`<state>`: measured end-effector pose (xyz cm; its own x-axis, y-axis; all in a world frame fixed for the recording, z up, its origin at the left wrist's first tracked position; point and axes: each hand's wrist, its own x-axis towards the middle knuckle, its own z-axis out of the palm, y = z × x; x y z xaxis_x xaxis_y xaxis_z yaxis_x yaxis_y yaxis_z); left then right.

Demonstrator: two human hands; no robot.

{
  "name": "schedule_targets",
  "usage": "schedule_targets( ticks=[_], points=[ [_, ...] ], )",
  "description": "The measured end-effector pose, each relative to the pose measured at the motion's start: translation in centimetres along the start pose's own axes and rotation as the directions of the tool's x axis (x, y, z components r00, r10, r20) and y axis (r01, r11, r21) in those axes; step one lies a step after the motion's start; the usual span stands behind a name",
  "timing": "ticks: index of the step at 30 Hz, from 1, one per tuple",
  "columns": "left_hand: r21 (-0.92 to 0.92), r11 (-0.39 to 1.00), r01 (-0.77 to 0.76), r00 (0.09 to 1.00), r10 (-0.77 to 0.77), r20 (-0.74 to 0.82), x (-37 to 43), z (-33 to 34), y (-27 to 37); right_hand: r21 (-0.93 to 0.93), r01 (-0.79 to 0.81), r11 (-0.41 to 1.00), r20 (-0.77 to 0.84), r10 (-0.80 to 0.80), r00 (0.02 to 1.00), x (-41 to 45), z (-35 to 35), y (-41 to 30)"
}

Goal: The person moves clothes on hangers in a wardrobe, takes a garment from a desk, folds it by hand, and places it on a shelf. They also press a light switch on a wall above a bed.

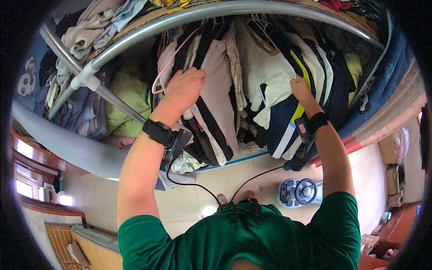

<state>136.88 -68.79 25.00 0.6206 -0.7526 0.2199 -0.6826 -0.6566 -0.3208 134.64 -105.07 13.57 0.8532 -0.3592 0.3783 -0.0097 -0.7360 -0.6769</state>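
Note:
Clothes on hangers fill a tube-framed fabric wardrobe before me. My left hand (185, 86) is closed on the upper edge of dark and light hanging garments, beside a pink hanger (165, 74). A pale grey garment (217, 77) hangs just right of it. My right hand (301, 88) pinches the edge of a white shirt (273, 72) with a brown collar, next to a garment with a yellow-green stripe (297, 64). Between my hands the hanging clothes part into a gap. My fingertips are partly hidden in the fabric.
Metal tubes meet at a white plastic joint (85, 78) left of my left hand. Folded clothes and a light green cloth (130, 101) lie behind the tube. A blue ride-on toy with a steering wheel (305, 191) stands on the tiled floor near my feet; boxes (393, 179) stand at right.

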Motion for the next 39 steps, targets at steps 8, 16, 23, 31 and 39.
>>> schedule_targets(
  ticks=[8,16,23,31,39],
  points=[
    [-0.004,1.000,-0.023,1.000,0.023,-0.008,0.5,0.4,0.8,-0.018,-0.065,0.998,0.178,0.067,0.982,-3.1,1.8,-3.4],
    [-0.066,0.992,-0.108,0.990,0.101,-0.096,1.0,-0.1,3.2,0.342,0.310,0.887,0.206,-0.393,0.896,-9.1,1.5,-10.4],
    [-0.108,0.991,-0.083,0.993,0.073,-0.096,1.9,-1.0,4.7,0.104,0.423,0.900,-0.054,-0.420,0.906,-7.4,0.1,-9.9],
    [-0.187,0.982,-0.029,0.998,0.017,-0.062,2.3,-1.5,5.2,0.412,0.285,0.866,0.242,-0.405,0.882,-8.1,5.1,-14.0],
    [-0.073,0.997,0.002,0.996,-0.009,-0.091,1.8,-0.8,4.4,0.384,0.197,0.902,0.536,-0.392,0.748,-7.3,5.2,-12.1]
  ],
)
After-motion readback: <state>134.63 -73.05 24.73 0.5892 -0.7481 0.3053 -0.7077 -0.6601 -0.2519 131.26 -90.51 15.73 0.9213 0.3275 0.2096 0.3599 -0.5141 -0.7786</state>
